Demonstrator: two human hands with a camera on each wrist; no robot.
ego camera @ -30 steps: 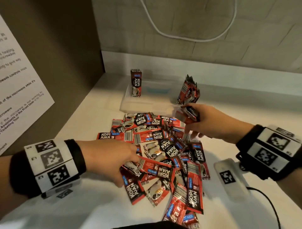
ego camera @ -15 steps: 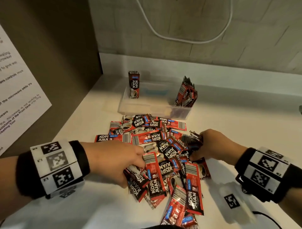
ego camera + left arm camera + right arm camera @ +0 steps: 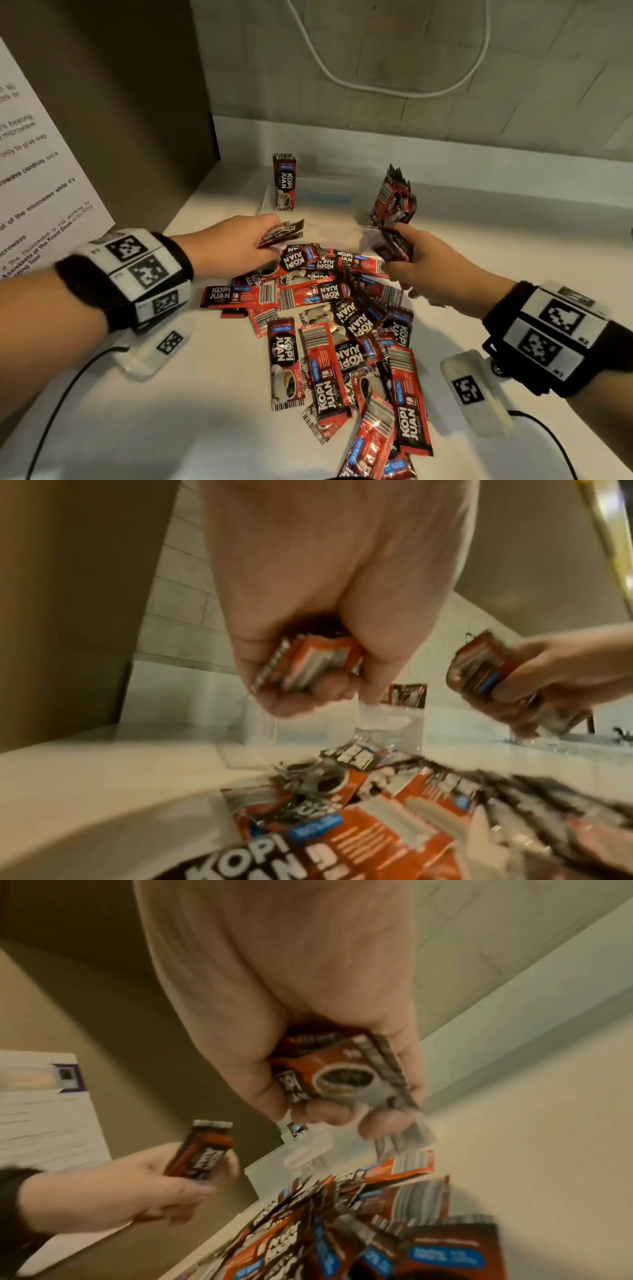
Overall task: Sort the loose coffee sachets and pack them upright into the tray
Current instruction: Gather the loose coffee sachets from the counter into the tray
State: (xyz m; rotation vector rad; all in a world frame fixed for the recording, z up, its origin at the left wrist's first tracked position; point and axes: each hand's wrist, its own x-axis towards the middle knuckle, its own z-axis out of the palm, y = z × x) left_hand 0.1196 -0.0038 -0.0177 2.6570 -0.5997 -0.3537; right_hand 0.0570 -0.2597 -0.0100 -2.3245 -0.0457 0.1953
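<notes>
**Both hands up off the pile, each with a bundle**

Since half a second ago both hands have lifted from the pile and moved toward the tray. Left hand (image 3: 236, 245) now curls round a small bundle of sachets (image 3: 282, 233); left wrist view shows the fingers (image 3: 373, 669) wrapped over the bundle ends. Right hand (image 3: 431, 270) grips its own bundle (image 3: 392, 245), thumb and fingers (image 3: 387, 1123) pinching it, a coffee-cup print facing the wrist camera.

I see the tray (image 3: 329, 198) at the back of the counter (image 3: 171, 428), beyond the pile. One sachet (image 3: 284, 181) stands upright at its left end; a leaning group (image 3: 394, 202) fills the right end. Right hand sits just in front of that group, left hand just before the tray's left part.

Pile (image 3: 342, 325) lies loose and flat between the wrists, sachets overlapping at mixed angles. Cable (image 3: 387, 87) hangs on the wall behind
</notes>
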